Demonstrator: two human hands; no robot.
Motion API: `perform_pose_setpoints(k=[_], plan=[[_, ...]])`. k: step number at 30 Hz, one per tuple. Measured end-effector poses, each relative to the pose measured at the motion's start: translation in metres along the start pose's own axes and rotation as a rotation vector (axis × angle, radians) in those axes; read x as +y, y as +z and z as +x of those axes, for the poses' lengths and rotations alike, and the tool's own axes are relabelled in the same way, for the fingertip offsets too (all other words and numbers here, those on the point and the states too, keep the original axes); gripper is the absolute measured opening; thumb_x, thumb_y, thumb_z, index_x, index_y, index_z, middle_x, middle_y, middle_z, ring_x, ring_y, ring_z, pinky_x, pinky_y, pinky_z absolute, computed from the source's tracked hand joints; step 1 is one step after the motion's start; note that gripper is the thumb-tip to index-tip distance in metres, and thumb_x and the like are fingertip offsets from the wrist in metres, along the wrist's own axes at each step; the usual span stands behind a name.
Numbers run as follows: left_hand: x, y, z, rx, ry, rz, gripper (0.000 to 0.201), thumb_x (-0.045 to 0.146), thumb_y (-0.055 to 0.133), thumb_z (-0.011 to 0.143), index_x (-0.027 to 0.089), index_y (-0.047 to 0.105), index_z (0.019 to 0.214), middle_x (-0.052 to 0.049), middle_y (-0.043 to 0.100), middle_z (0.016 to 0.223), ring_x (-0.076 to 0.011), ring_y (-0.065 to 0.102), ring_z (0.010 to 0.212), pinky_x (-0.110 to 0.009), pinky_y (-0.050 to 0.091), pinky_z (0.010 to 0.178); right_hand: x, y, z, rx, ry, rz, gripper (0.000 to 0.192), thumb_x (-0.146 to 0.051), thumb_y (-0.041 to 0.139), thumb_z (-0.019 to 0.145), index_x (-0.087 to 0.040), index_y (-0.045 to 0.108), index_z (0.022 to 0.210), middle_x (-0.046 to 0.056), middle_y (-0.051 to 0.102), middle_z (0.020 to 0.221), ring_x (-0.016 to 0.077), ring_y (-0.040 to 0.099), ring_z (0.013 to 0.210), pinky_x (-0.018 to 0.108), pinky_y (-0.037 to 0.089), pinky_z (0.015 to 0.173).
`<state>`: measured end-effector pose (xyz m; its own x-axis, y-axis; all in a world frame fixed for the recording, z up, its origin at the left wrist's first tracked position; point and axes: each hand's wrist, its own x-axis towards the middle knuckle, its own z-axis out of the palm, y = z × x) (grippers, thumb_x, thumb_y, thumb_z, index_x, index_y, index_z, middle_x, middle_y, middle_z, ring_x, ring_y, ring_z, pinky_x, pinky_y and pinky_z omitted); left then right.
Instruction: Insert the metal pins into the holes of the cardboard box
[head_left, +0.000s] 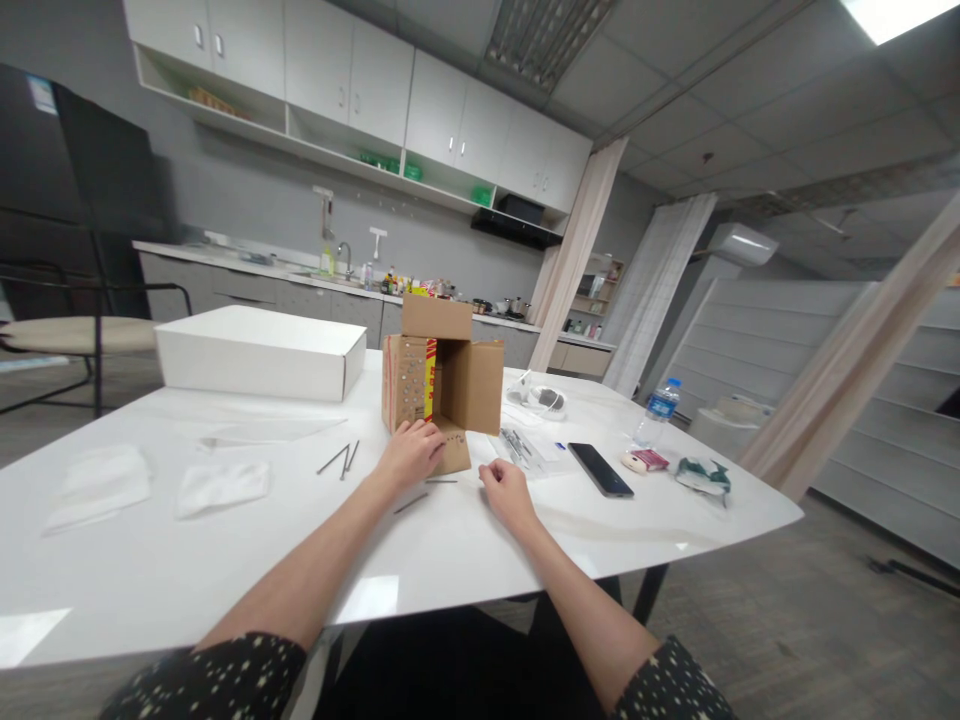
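A small cardboard box (486, 388) stands on the white table, its flaps folded out and its open side facing me. Grey dots, too small to make out, cover its printed left panel. My left hand (411, 455) is at the box's lower front edge, fingers bent against the cardboard beside the lower flap (454, 458). To the right of that flap, my right hand (508, 490) is closed in a pinch just above the table; what it holds, if anything, is hidden. Thin dark nails (411, 503) lie between my forearms, and longer nails (346, 460) lie left of my left hand.
A large white box (259, 355) sits back left; white cloths (223, 487) lie in front of it. To the right are a clear tray with metal pieces (525, 450), a phone (600, 470), a water bottle (658, 412), a small pink-and-white packet (645, 460) and a crumpled green-white packet (703, 478).
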<state>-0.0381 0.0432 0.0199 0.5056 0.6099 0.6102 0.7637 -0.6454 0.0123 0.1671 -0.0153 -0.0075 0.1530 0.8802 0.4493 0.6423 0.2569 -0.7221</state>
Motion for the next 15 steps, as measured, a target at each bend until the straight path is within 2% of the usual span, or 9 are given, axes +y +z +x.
perform_pose_setpoints(k=[4, 10, 15], plan=[[0.0003, -0.0034, -0.0001, -0.01, 0.02, 0.007, 0.025, 0.024, 0.044, 0.094, 0.02, 0.068, 0.094, -0.008, 0.067, 0.099, -0.0216, 0.057, 0.096, -0.036, 0.038, 0.081, -0.0011, -0.0008, -0.0006, -0.001, -0.005, 0.004, 0.029, -0.037, 0.049, 0.081, -0.02, 0.048, 0.057, -0.002, 0.05, 0.054, 0.0153, 0.045, 0.057, 0.028, 0.031, 0.057], [0.0019, -0.0029, -0.0018, -0.048, -0.043, 0.022, 0.023, 0.023, 0.046, 0.091, 0.02, 0.069, 0.089, -0.008, 0.067, 0.096, -0.0236, 0.056, 0.096, -0.037, 0.037, 0.08, -0.0031, -0.0019, -0.0008, -0.013, 0.014, 0.002, 0.028, -0.037, 0.049, 0.08, -0.02, 0.048, 0.057, -0.002, 0.05, 0.055, 0.0155, 0.046, 0.058, 0.028, 0.032, 0.059], [0.0058, -0.0081, -0.0017, -0.078, -0.005, 0.004, 0.024, 0.022, 0.044, 0.091, 0.02, 0.069, 0.093, -0.008, 0.066, 0.097, -0.0222, 0.056, 0.097, -0.035, 0.037, 0.082, -0.0037, -0.002, -0.0008, -0.016, 0.026, -0.004, 0.029, -0.037, 0.049, 0.081, -0.02, 0.048, 0.058, -0.002, 0.05, 0.055, 0.0154, 0.045, 0.058, 0.028, 0.032, 0.059]])
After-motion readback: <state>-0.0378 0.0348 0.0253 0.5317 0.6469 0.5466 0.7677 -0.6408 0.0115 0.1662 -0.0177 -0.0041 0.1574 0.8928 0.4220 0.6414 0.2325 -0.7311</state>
